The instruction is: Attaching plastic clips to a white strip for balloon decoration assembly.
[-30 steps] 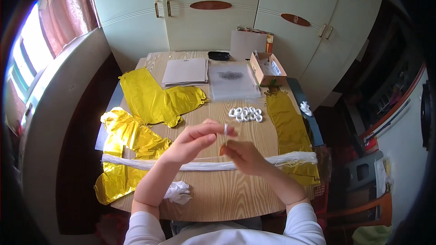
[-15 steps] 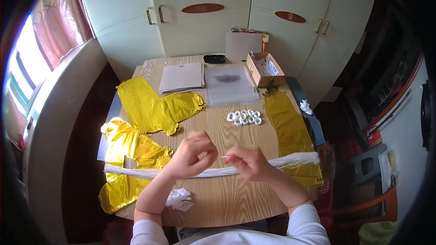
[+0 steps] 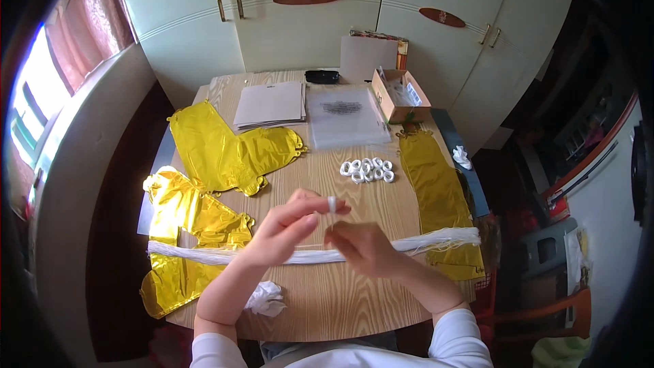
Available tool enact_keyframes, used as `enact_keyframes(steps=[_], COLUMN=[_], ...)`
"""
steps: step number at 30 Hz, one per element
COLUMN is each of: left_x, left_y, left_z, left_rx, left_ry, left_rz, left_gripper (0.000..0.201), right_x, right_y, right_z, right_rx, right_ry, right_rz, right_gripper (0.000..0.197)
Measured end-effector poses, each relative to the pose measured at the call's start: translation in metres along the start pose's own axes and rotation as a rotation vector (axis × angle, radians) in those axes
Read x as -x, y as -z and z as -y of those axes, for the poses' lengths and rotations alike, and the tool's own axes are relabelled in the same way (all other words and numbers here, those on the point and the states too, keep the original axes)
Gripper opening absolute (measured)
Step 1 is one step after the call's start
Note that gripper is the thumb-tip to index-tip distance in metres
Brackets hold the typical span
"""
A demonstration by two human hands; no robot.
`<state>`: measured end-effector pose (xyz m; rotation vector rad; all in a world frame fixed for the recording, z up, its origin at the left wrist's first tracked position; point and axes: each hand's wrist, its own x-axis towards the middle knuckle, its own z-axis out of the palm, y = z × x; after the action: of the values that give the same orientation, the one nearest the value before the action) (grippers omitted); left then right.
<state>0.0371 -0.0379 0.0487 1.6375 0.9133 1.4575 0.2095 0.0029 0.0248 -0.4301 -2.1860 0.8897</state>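
Note:
White string [image 3: 332,204] is wound in a small band round the outstretched index finger of my left hand [image 3: 283,228], whose other fingers are curled in. Just to the right and a little lower, my right hand [image 3: 368,249] is closed in a pinch, slightly blurred, at a thin strand running down from that band. Both hands are raised above a long skein of white string [image 3: 317,257] that lies across the table. Beyond them sits a cluster of several small white string coils [image 3: 368,170].
Yellow foil balloons lie flat at the left [image 3: 218,146] and right [image 3: 436,197] of the wooden table [image 3: 327,307]. Farther back are grey cards [image 3: 271,103], clear plastic bags [image 3: 347,126], a black tray [image 3: 321,77] and a cardboard box [image 3: 402,99]. Crumpled white tissue [image 3: 267,298] rests near my left forearm.
My left index finger has stretched out from a fist, and the string band on it now shows. My right hand has shifted slightly left, below that finger. The view has tilted a little.

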Motion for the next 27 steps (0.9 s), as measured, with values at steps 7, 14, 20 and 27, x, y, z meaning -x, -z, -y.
enact_keyframes(steps=[7, 14, 20, 27], left_x=[0.009, 0.003, -0.004, 0.0], left_y=[0.013, 0.02, 0.005, 0.003], left_z=[0.01, 0.006, 0.007, 0.001], left_rx=[0.636, -0.055, -0.542, 0.026], left_ry=[0.269, 0.023, -0.11, 0.034], left_rz=[0.163, 0.252, -0.005, 0.052], left_gripper=[0.012, 0.012, 0.009, 0.013], right_x=[-0.005, -0.004, -0.002, 0.0], right_y=[0.002, 0.006, 0.002, 0.001], right_z=[-0.005, 0.007, 0.008, 0.002], right_rx=[0.036, 0.062, -0.006, 0.021], right_ry=[0.033, 0.09, 0.187, 0.028], right_rz=[-0.083, -0.088, 0.002, 0.018], right_gripper=[0.006, 0.002, 0.005, 0.012])
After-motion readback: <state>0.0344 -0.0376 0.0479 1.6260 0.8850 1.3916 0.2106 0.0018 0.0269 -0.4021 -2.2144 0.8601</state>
